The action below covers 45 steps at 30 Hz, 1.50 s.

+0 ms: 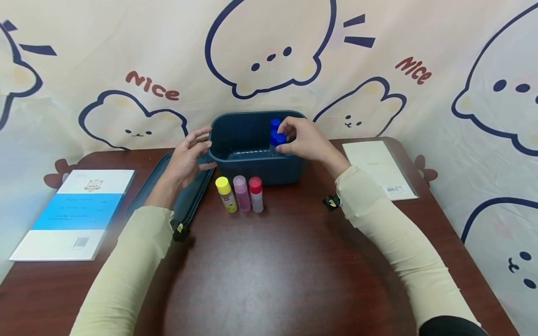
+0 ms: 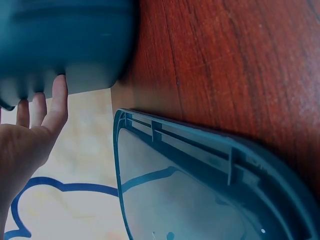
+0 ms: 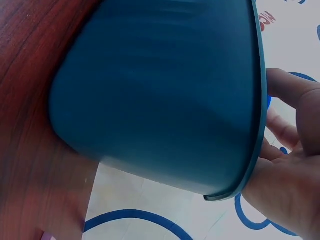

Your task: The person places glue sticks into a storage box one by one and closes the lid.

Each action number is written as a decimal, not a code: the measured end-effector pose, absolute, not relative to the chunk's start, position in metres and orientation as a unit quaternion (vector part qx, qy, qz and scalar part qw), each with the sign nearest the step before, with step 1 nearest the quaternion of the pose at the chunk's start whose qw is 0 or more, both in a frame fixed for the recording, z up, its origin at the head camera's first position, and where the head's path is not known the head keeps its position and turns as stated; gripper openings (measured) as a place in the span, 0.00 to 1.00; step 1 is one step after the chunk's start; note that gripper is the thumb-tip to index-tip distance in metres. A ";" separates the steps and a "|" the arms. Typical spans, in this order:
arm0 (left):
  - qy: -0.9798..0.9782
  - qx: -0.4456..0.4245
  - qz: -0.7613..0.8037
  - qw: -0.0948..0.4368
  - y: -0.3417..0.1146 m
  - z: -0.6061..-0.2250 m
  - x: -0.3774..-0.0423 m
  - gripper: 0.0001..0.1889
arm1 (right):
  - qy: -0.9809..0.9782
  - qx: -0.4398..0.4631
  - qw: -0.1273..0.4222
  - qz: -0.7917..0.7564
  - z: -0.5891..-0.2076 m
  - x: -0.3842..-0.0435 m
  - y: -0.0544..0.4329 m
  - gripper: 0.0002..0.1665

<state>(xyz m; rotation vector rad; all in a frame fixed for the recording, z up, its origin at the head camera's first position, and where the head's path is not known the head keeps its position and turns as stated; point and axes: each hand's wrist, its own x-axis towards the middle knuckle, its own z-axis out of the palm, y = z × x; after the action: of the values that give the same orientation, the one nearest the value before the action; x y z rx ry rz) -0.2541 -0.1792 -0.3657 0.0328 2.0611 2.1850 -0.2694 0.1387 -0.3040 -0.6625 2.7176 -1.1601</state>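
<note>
A dark teal plastic bin (image 1: 260, 171) stands at the back of the table. My left hand (image 1: 185, 156) rests against its left end, and in the left wrist view the fingers (image 2: 59, 102) touch the bin's outer wall with nothing held. Over the bin's right part, my right hand (image 1: 306, 140) pinches a small bottle by its blue cap (image 1: 278, 139). Just behind it shows a second blue cap (image 1: 275, 123). The bin wall hides the lower parts of both. In the right wrist view, the bin (image 3: 165, 100) covers most of what the right hand (image 3: 292, 150) holds.
Small bottles with yellow (image 1: 227, 196), pink (image 1: 242, 195) and red (image 1: 256, 195) caps stand before the bin. The teal lid (image 1: 191, 189) lies under the left forearm. A blue-and-white book (image 1: 71, 214) is at left, a pale notebook (image 1: 376, 168) at right. A printed cloth hangs behind.
</note>
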 end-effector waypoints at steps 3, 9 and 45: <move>0.685 0.013 0.724 0.071 -0.179 -0.367 -0.254 0.24 | 0.900 -0.214 0.068 -0.372 -0.304 -0.270 0.138 0.20; 0.687 0.013 0.723 0.075 -0.179 -0.368 -0.253 0.24 | 0.914 -0.202 0.072 -0.345 -0.306 -0.270 0.135 0.19; 0.684 0.010 0.727 0.065 -0.180 -0.366 -0.255 0.24 | 0.932 -0.195 0.044 -0.303 -0.303 -0.269 0.127 0.17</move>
<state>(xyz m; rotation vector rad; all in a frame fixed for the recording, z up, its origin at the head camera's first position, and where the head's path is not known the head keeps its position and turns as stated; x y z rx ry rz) -0.2549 -0.1796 -0.3659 0.0316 2.0634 2.1943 -0.2685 0.1272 -0.3028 -0.5949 2.8473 -0.9274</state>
